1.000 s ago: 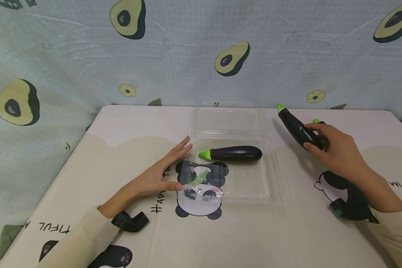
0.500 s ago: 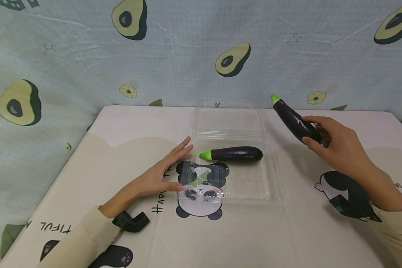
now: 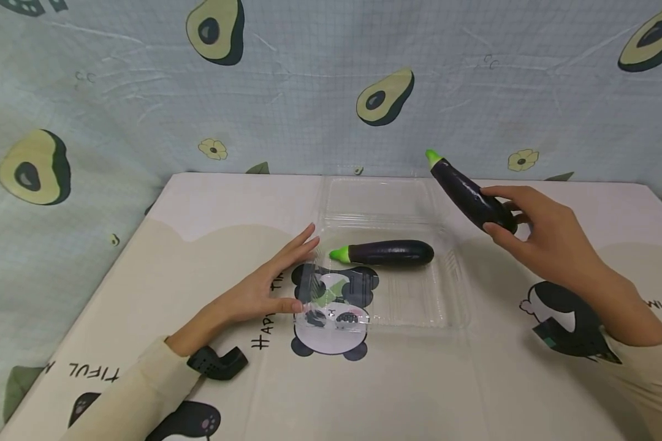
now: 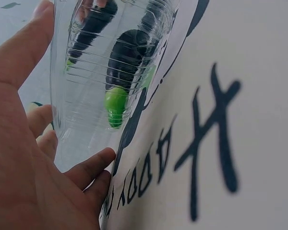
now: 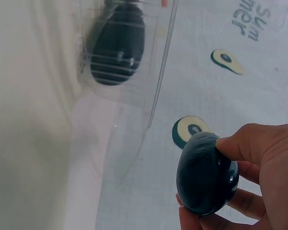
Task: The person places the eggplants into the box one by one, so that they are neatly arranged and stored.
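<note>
We see 1 dark eggplant (image 3: 469,193) held up in the air, just right of the box and clear of the desk. It tilts, its green tip (image 3: 432,157) pointing up and away to the left. The right hand (image 3: 554,239) holds its blunt end, the thumb on 1 side and the curled fingers on the other, pinching it between them.

Beside it we have a clear plastic box (image 3: 410,303) with another eggplant (image 3: 390,253) inside, lying crosswise on the bottom with its green end towards the left wall. The box's clear lid (image 3: 377,197) stands open at the back, away from us.

The left hand (image 3: 265,285) is at the left side of the box, its fingers straight and spread and its thumb apart from them. In the left wrist view we see the fingers along the clear wall, with the eggplants showing through it.

Under all this is the pale desk (image 3: 408,392), printed with a panda (image 3: 331,343) that shows partly through the box. A black device (image 3: 217,362) sits at the left wrist, by a cream sleeve (image 3: 138,392). Behind the desk we see a pale blue cloth (image 3: 298,98) patterned with avocados.
</note>
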{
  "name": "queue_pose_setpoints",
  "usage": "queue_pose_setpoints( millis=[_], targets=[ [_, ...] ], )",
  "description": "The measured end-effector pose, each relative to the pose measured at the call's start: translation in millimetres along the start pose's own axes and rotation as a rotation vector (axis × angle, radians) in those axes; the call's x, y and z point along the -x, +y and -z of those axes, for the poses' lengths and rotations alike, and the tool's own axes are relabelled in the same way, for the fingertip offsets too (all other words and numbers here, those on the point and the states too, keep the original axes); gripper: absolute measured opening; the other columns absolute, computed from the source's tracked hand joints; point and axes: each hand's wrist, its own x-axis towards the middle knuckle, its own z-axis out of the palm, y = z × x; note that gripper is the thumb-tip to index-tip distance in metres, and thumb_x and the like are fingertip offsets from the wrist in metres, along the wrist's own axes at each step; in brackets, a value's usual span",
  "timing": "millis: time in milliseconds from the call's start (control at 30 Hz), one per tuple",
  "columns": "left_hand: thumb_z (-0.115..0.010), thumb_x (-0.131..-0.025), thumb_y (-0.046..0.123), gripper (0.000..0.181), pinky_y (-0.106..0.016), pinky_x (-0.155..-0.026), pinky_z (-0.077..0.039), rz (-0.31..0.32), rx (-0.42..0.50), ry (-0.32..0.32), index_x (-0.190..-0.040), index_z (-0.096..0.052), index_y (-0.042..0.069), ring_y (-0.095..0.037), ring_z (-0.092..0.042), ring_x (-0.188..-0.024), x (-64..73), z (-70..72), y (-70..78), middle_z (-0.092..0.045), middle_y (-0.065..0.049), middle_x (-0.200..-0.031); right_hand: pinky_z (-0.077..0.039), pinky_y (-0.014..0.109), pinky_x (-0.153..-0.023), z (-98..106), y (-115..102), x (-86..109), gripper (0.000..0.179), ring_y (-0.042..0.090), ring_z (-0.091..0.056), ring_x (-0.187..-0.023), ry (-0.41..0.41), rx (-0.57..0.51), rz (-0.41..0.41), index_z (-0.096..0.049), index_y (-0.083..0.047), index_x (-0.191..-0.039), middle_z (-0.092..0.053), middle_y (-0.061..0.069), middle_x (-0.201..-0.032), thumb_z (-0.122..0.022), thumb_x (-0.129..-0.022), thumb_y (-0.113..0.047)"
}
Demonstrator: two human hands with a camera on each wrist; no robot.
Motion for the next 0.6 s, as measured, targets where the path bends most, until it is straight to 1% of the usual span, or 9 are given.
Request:
queue_pose_setpoints(
  millis=[133,333,400,467,600],
  targets=[
    [-0.071,-0.083,0.042,0.09,-0.063,-0.107,-0.016,0.0,-0.001,-0.001,-0.154,-0.019,0.023,-0.027,-0.032,-0.138,-0.5,0.1,-0.2,0.003,0.007,-0.16,-0.037,0.004,-0.079,-0.9,-6.9,-2.4,0.062,0.011,-0.057,-0.084,-0.007,-0.011,0.039,-0.056,-0.007,-0.13,-0.061,0.009,-0.117,-0.078,-0.073,0.003],
    [-0.071,-0.083,0.041,0.09,-0.062,-0.107,-0.016,0.001,0.003,-0.003,-0.154,-0.019,0.022,-0.028,-0.031,-0.138,-0.9,0.1,0.6,0.003,0.006,-0.16,-0.038,0.007,-0.077,-3.2,-14.6,-5.2,0.062,0.015,-0.058,-0.081,-0.02,-0.01,0.065,-0.055,-0.006,-0.129,-0.062,0.009,-0.115,-0.078,-0.072,0.003],
    [-0.071,-0.083,0.041,0.091,-0.063,-0.107,-0.016,0.002,0.004,-0.002,-0.154,-0.019,0.02,-0.028,-0.031,-0.138,-1.2,0.2,1.0,0.003,0.007,-0.16,-0.039,0.008,-0.076,-4.1,-17.2,-6.0,0.061,0.017,-0.058,-0.081,-0.028,-0.004,0.068,-0.055,-0.007,-0.129,-0.061,0.009,-0.116,-0.078,-0.073,0.002],
    [-0.071,-0.083,0.04,0.091,-0.062,-0.107,-0.016,0.006,0.006,-0.003,-0.154,-0.019,0.021,-0.028,-0.031,-0.138,-1.1,0.1,0.9,0.003,0.007,-0.16,-0.04,0.01,-0.075,-5.3,-19.9,-6.9,0.061,0.017,-0.058,-0.081,-0.035,-0.001,0.083,-0.056,-0.007,-0.129,-0.061,0.009,-0.117,-0.078,-0.073,0.001],
    [-0.071,-0.082,0.039,0.091,-0.063,-0.107,-0.016,0.004,0.007,-0.001,-0.154,-0.019,0.02,-0.028,-0.031,-0.138,-0.2,-0.4,0.3,0.003,0.008,-0.16,-0.041,0.015,-0.073,-8.5,-26.1,-9.1,0.06,0.012,-0.054,-0.079,-0.038,-0.003,0.144,-0.056,-0.007,-0.129,-0.061,0.008,-0.119,-0.077,-0.073,0.0]
  ],
)
